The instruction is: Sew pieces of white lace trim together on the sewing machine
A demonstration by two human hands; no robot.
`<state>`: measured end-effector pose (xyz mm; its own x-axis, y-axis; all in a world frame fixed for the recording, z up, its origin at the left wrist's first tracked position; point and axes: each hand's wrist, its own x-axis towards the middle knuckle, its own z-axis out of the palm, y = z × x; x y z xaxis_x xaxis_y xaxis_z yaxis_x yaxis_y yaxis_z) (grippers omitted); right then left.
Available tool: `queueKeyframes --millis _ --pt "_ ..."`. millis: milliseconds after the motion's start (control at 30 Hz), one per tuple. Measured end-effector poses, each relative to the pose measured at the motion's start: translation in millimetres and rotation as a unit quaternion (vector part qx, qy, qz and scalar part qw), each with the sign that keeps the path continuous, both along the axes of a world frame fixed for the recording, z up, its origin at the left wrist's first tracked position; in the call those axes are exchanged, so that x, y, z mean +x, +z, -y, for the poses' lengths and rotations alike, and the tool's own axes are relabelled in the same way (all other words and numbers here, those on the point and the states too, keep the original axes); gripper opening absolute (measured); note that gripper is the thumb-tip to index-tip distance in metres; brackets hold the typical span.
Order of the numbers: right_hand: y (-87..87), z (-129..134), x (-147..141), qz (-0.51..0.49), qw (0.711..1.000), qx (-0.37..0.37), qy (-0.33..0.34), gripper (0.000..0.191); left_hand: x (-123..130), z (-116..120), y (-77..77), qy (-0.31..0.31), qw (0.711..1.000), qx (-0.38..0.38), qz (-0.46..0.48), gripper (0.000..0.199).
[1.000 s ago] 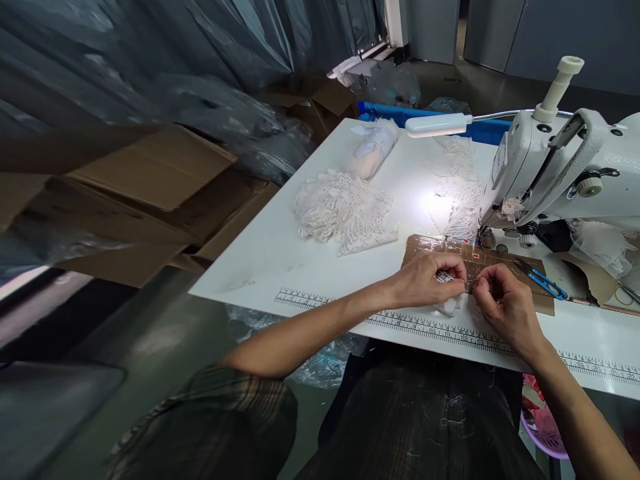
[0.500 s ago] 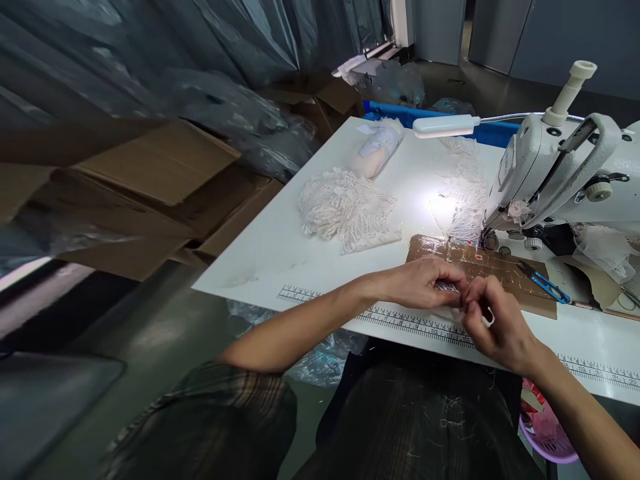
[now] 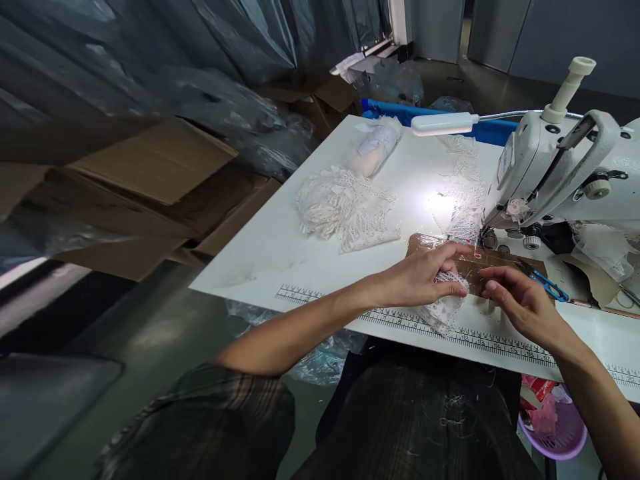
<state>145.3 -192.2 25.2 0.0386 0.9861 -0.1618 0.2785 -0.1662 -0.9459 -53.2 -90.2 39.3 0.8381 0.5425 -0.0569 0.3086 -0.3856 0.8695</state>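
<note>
A small piece of white lace (image 3: 443,311) is pinched between the thumb and fingers of my left hand (image 3: 425,277), above the table's front edge. My right hand (image 3: 525,303) is just to the right, apart from the lace, with its fingers spread and nothing visible in them. Behind both hands lies a brown tape-covered plate (image 3: 465,267) on the machine bed. Blue thread snips (image 3: 550,287) rest on its right part, beyond my right hand. The white sewing machine (image 3: 550,167) stands behind, and a strip of lace (image 3: 463,207) lies beside its needle.
A gathered heap of lace (image 3: 345,207) and a wrapped roll (image 3: 377,147) lie on the white table (image 3: 260,257). A lamp (image 3: 444,125) shines over it. Cardboard boxes (image 3: 155,160) stand at left; a purple basket (image 3: 563,437) sits below the table at right. A printed ruler (image 3: 480,339) runs along the front edge.
My right hand has come away from my left, moving right, and its fingers have opened. The lace in my left hand now shows more, hanging toward the ruler.
</note>
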Motion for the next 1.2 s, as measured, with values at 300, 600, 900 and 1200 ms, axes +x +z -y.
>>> queueKeyframes --millis 300,600,900,1200 --pt "-5.1 -22 -25 -0.140 0.990 0.020 -0.002 0.048 -3 3 -3.3 -0.014 0.997 0.072 0.005 0.062" --pt "35.0 37 -10 0.006 0.984 0.046 0.172 0.016 -13 -9 -0.2 0.003 0.989 0.141 0.034 0.017" --pt "26.7 45 11 0.206 0.945 0.011 0.255 0.029 -2 -32 13.3 0.104 0.834 0.507 0.188 0.019" --pt "-15.1 17 46 0.426 0.879 0.214 -0.024 0.031 8 -18 -32.9 -0.129 0.874 0.460 0.084 0.034"
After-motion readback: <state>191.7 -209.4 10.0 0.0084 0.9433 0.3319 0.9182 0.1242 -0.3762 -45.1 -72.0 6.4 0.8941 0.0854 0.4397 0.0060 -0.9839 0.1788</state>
